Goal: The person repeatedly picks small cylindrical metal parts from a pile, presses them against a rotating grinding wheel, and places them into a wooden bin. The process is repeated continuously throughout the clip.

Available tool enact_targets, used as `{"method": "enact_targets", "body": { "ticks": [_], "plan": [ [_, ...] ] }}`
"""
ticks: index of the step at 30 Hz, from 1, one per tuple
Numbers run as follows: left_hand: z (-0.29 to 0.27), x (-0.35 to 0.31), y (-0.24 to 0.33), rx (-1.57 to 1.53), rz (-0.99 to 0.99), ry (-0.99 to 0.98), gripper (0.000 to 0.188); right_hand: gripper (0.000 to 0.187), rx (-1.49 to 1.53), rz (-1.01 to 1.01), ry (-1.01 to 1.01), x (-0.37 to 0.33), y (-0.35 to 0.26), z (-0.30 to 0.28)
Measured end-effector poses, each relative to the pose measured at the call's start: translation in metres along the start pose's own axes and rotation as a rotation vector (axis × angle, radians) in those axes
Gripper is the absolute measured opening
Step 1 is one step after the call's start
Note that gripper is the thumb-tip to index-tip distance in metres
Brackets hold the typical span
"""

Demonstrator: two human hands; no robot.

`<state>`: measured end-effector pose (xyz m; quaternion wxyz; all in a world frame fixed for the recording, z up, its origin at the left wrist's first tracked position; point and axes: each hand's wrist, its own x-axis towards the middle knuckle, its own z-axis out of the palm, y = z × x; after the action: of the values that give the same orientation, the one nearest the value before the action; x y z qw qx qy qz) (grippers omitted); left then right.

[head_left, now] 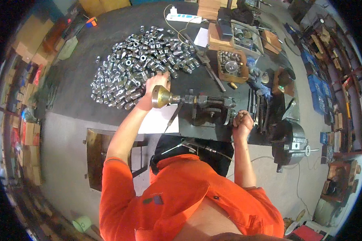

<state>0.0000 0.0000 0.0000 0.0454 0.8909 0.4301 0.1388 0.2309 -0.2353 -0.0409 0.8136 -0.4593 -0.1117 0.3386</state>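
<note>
A bench fixture of dark metal stands at the front edge of the table, with a brass-coloured cone on its left end. My left hand reaches past the cone to the near right edge of a heap of metal fittings. Its fingers stretch onto the fittings, partly hidden by the cone. Beside the toothed wheel at the fixture's right end, my right hand is closed; what lies inside its fingers is hidden. A white paper sheet lies under my left wrist.
A bench vise juts out at the right front corner. Right of the fixture lie wrenches and a blue rag. Behind it are a long file-like bar, a cardboard box of small parts and a white power strip.
</note>
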Motion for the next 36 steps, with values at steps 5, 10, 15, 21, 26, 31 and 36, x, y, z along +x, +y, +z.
{"method": "enact_targets", "body": {
  "ticks": [5, 10, 15, 21, 26, 31, 36],
  "plan": [
    [0.034, 0.022, 0.010, 0.199, 0.103, -0.008, 0.020, 0.013, -0.050, 0.005, 0.058, 0.002, -0.010, 0.004],
    [0.008, 0.008, 0.008, -0.091, -0.003, 0.067, 0.024, 0.011, 0.023, 0.022, -0.002, 0.002, -0.003, -0.002],
    [-0.006, -0.037, -0.034, -1.585, -0.406, 0.071, 0.019, 0.011, -0.006, 0.030, -0.020, 0.001, 0.001, 0.000],
    [-0.060, -0.090, -0.029, -1.681, -0.350, 0.041, 0.021, 0.012, -0.057, 0.014, 0.007, 0.000, -0.003, 0.006],
    [-0.078, -0.096, -0.025, -1.652, -0.214, 0.026, 0.026, 0.012, -0.108, -0.009, 0.050, 0.000, -0.003, 0.006],
    [-0.074, -0.091, -0.023, -1.651, -0.133, 0.081, 0.027, 0.014, -0.125, -0.036, -0.003, 0.001, -0.001, -0.001],
    [-0.072, -0.089, -0.021, -1.622, -0.137, 0.085, 0.025, 0.010, -0.117, -0.048, -0.025, -0.010, -0.005, 0.002]
  ]
}}
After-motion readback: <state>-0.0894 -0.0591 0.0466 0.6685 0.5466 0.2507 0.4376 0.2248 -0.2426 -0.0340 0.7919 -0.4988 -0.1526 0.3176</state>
